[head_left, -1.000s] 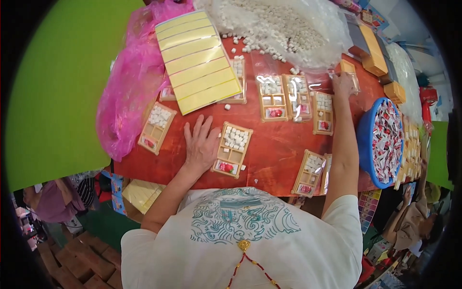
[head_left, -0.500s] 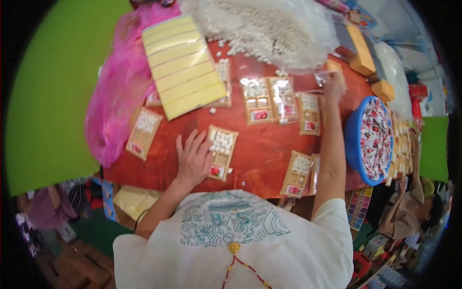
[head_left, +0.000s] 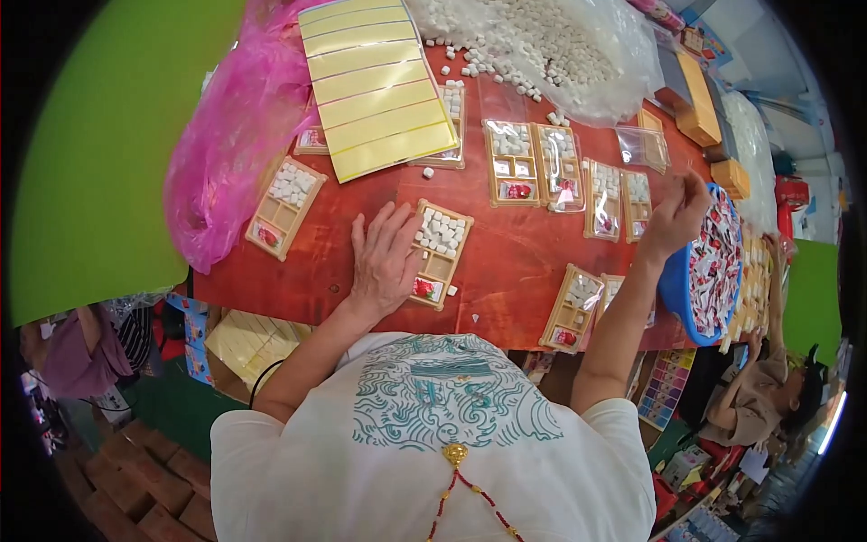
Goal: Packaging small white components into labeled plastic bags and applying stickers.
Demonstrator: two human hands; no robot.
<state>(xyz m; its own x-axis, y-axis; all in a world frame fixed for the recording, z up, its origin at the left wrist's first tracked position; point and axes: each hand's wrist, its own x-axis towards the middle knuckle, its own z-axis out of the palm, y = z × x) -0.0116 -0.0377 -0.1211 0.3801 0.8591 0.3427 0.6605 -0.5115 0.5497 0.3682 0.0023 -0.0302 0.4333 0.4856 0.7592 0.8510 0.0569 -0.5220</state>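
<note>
My left hand (head_left: 386,257) lies palm down on the red table, its fingers stretched out against the left edge of a tan compartment tray (head_left: 439,262). White cubes fill the tray's far end, and a small red-and-white packet (head_left: 428,288) lies in the near end. One loose white cube (head_left: 452,290) sits by its right side. My right hand (head_left: 679,215) is raised beside the blue basin (head_left: 673,289) of small packets, fingers curled in. What it holds, if anything, is hidden. A clear plastic bag (head_left: 637,144) lies beyond it, over a tray.
Several similar trays stand about, some in clear film (head_left: 560,167). Yellow sheets (head_left: 379,99) and a pink plastic bag (head_left: 230,144) lie at far left. A clear bag spills white cubes (head_left: 560,54) at the back. Another person (head_left: 759,397) reaches in at the right.
My right hand has left the clear bag at the far right and come back toward the blue basin. My left hand stays beside the same tray. The view has shifted slightly.
</note>
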